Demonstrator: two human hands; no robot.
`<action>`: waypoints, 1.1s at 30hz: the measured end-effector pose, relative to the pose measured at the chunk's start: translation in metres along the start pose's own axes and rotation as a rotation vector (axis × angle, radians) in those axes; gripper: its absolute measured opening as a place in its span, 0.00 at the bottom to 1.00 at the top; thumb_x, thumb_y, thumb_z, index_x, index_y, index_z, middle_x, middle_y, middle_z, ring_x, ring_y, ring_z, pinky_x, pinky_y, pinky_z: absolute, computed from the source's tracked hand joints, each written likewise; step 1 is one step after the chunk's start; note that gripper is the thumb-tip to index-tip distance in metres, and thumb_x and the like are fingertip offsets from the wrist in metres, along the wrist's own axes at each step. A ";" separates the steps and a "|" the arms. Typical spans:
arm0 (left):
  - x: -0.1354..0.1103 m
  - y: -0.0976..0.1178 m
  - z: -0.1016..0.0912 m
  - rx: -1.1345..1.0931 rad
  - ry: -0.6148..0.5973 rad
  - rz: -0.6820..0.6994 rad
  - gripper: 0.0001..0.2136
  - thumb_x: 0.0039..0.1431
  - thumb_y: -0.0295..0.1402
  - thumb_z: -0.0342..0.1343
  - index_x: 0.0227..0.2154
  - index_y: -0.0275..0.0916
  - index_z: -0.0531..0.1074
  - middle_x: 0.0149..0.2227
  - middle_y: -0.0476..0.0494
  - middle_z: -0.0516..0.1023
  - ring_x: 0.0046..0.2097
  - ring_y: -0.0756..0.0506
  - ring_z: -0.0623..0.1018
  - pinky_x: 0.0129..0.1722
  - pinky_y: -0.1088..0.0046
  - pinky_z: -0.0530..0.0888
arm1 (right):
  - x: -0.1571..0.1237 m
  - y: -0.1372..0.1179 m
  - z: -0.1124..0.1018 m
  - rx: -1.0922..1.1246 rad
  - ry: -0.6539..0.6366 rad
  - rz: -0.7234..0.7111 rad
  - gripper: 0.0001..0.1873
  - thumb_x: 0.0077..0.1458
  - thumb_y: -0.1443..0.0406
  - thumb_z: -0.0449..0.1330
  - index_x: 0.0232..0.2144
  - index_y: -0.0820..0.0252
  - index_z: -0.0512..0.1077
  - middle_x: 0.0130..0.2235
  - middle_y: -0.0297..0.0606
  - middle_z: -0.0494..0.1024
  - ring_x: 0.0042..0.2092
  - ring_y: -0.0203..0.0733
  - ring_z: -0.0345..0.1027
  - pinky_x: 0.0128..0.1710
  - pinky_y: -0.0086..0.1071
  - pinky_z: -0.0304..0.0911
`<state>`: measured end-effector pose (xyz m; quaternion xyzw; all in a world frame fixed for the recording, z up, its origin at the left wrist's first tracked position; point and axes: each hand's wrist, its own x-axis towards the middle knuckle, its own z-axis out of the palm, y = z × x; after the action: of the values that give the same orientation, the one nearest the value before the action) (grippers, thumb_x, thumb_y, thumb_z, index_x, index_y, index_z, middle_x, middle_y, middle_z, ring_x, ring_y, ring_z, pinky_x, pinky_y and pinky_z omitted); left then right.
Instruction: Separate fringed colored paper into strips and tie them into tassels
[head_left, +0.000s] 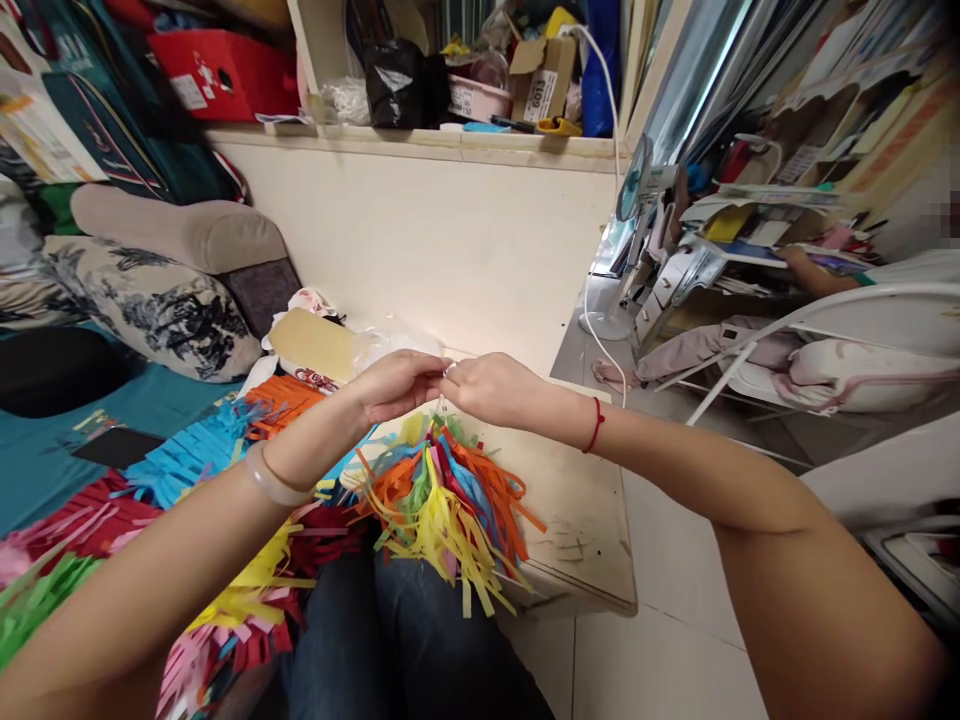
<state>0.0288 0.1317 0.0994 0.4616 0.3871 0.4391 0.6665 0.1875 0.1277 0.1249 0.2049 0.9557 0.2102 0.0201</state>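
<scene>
My left hand (394,385) and my right hand (495,388) meet fingertip to fingertip above a wooden board (585,520). Both are closed in a pinch on the top of a bundle of coloured paper fringe strips (442,500), orange, yellow, green and blue, which hangs down from them onto the board. A thin pale thread or tie seems to run between the fingers, too small to be sure. My left wrist wears a pale bangle, my right a red string.
More cut fringe sheets (187,460) in blue, orange, red, yellow and green lie at my left on a teal mat. Cushions (157,300) sit behind them. A cream wall, a small fan (630,200) and cluttered shelves stand ahead. Another person's arm (817,275) shows at right.
</scene>
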 end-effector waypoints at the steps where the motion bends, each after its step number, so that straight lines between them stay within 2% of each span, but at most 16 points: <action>1: 0.000 0.004 -0.002 0.013 0.000 -0.011 0.05 0.49 0.22 0.59 0.21 0.29 0.75 0.23 0.42 0.77 0.25 0.53 0.73 0.28 0.80 0.73 | 0.002 0.003 0.000 0.014 -0.018 0.002 0.13 0.62 0.74 0.48 0.36 0.67 0.72 0.35 0.46 0.78 0.36 0.41 0.69 0.27 0.31 0.49; 3: -0.005 0.011 -0.007 0.073 -0.012 -0.038 0.05 0.48 0.24 0.61 0.20 0.29 0.75 0.21 0.41 0.77 0.27 0.50 0.76 0.30 0.77 0.74 | 0.004 0.010 -0.003 0.084 -0.019 0.016 0.11 0.62 0.71 0.50 0.33 0.66 0.73 0.34 0.44 0.78 0.33 0.40 0.69 0.27 0.31 0.47; 5: -0.015 0.016 -0.011 0.209 0.005 0.021 0.06 0.48 0.29 0.65 0.21 0.31 0.77 0.22 0.41 0.78 0.30 0.45 0.78 0.34 0.72 0.76 | 0.003 0.016 -0.011 0.199 0.058 0.052 0.11 0.62 0.66 0.53 0.32 0.64 0.73 0.33 0.40 0.78 0.32 0.38 0.68 0.27 0.30 0.46; 8: -0.041 0.005 -0.015 0.345 0.188 0.339 0.10 0.48 0.38 0.66 0.29 0.35 0.79 0.30 0.43 0.81 0.37 0.42 0.79 0.42 0.67 0.76 | 0.003 0.021 -0.028 0.354 0.203 0.076 0.09 0.60 0.64 0.55 0.32 0.62 0.74 0.33 0.36 0.77 0.32 0.35 0.66 0.28 0.29 0.46; 11: -0.067 -0.025 -0.018 0.201 0.432 0.645 0.14 0.54 0.43 0.61 0.37 0.39 0.78 0.40 0.42 0.81 0.45 0.41 0.79 0.50 0.63 0.74 | 0.007 0.021 -0.045 0.384 0.260 0.133 0.09 0.58 0.66 0.57 0.28 0.64 0.74 0.31 0.36 0.75 0.31 0.33 0.63 0.29 0.28 0.46; 13: -0.077 -0.049 -0.018 0.247 0.507 0.756 0.22 0.52 0.45 0.62 0.48 0.42 0.72 0.53 0.41 0.74 0.56 0.39 0.72 0.58 0.60 0.67 | 0.012 0.017 -0.053 0.399 0.277 0.204 0.10 0.58 0.65 0.57 0.27 0.66 0.73 0.28 0.36 0.72 0.30 0.32 0.61 0.30 0.28 0.46; 15: -0.079 -0.071 -0.017 0.446 0.552 0.774 0.40 0.42 0.44 0.69 0.59 0.44 0.61 0.63 0.38 0.62 0.64 0.37 0.60 0.63 0.58 0.58 | 0.015 0.008 -0.060 0.449 0.272 0.231 0.11 0.58 0.65 0.57 0.27 0.67 0.73 0.27 0.35 0.70 0.29 0.32 0.59 0.31 0.28 0.46; 16: -0.077 -0.081 -0.015 0.548 0.585 0.751 0.46 0.36 0.42 0.71 0.60 0.44 0.58 0.64 0.37 0.59 0.66 0.36 0.57 0.63 0.57 0.56 | 0.016 0.003 -0.063 0.481 0.264 0.220 0.11 0.58 0.65 0.57 0.27 0.67 0.73 0.26 0.35 0.70 0.29 0.31 0.59 0.31 0.28 0.47; 17: -0.073 -0.090 -0.013 0.618 0.621 0.719 0.47 0.33 0.41 0.73 0.60 0.42 0.59 0.63 0.35 0.61 0.64 0.34 0.59 0.62 0.56 0.57 | 0.015 -0.003 -0.067 0.512 0.255 0.195 0.11 0.57 0.65 0.57 0.26 0.67 0.73 0.26 0.34 0.69 0.29 0.31 0.59 0.31 0.28 0.48; 19: -0.064 -0.102 -0.010 0.653 0.664 0.658 0.33 0.36 0.38 0.71 0.49 0.39 0.69 0.48 0.36 0.75 0.54 0.34 0.71 0.54 0.56 0.66 | 0.011 -0.013 -0.073 0.554 0.227 0.120 0.11 0.57 0.65 0.58 0.25 0.65 0.73 0.26 0.33 0.70 0.29 0.31 0.59 0.31 0.27 0.49; 21: -0.057 -0.107 -0.010 0.641 0.616 0.632 0.13 0.43 0.35 0.67 0.33 0.39 0.74 0.30 0.44 0.76 0.39 0.38 0.76 0.43 0.60 0.71 | 0.002 -0.016 -0.079 0.558 0.199 0.046 0.10 0.56 0.64 0.59 0.25 0.64 0.74 0.28 0.34 0.71 0.30 0.32 0.60 0.31 0.27 0.50; 22: -0.056 -0.107 -0.011 0.644 0.559 0.638 0.08 0.45 0.34 0.65 0.28 0.39 0.74 0.26 0.46 0.75 0.34 0.40 0.75 0.40 0.63 0.72 | -0.004 -0.015 -0.082 0.553 0.188 0.014 0.10 0.55 0.63 0.60 0.25 0.63 0.74 0.30 0.34 0.72 0.30 0.32 0.61 0.31 0.28 0.51; 24: -0.061 -0.101 -0.013 0.692 0.417 0.689 0.03 0.46 0.31 0.63 0.26 0.41 0.75 0.26 0.45 0.76 0.33 0.42 0.75 0.37 0.65 0.71 | -0.015 -0.006 -0.085 0.564 0.162 -0.050 0.11 0.56 0.62 0.60 0.25 0.62 0.75 0.30 0.35 0.74 0.31 0.32 0.63 0.32 0.28 0.53; 27: -0.076 -0.087 -0.015 0.834 0.136 0.761 0.06 0.48 0.30 0.60 0.32 0.43 0.77 0.35 0.41 0.78 0.38 0.41 0.77 0.38 0.67 0.72 | -0.021 0.014 -0.080 0.708 0.067 -0.158 0.12 0.55 0.60 0.61 0.25 0.61 0.77 0.25 0.32 0.74 0.28 0.31 0.64 0.31 0.28 0.56; 29: -0.084 -0.079 -0.014 0.943 0.036 0.812 0.07 0.52 0.30 0.57 0.35 0.42 0.76 0.37 0.39 0.77 0.40 0.42 0.76 0.38 0.69 0.72 | -0.015 0.023 -0.065 0.891 -0.038 -0.195 0.10 0.54 0.61 0.62 0.27 0.61 0.78 0.23 0.30 0.75 0.26 0.30 0.64 0.29 0.26 0.57; 33: -0.086 -0.071 -0.011 0.988 0.157 1.041 0.16 0.54 0.29 0.56 0.47 0.43 0.69 0.43 0.38 0.73 0.44 0.43 0.74 0.42 0.68 0.72 | 0.011 0.024 -0.015 1.248 -0.216 -0.163 0.08 0.51 0.66 0.63 0.33 0.65 0.79 0.31 0.35 0.80 0.31 0.31 0.70 0.31 0.23 0.61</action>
<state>0.0078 0.0408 0.0377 0.8007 0.3171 0.5053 0.0548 0.1850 0.1460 0.1485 0.1250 0.9035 -0.4099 0.0090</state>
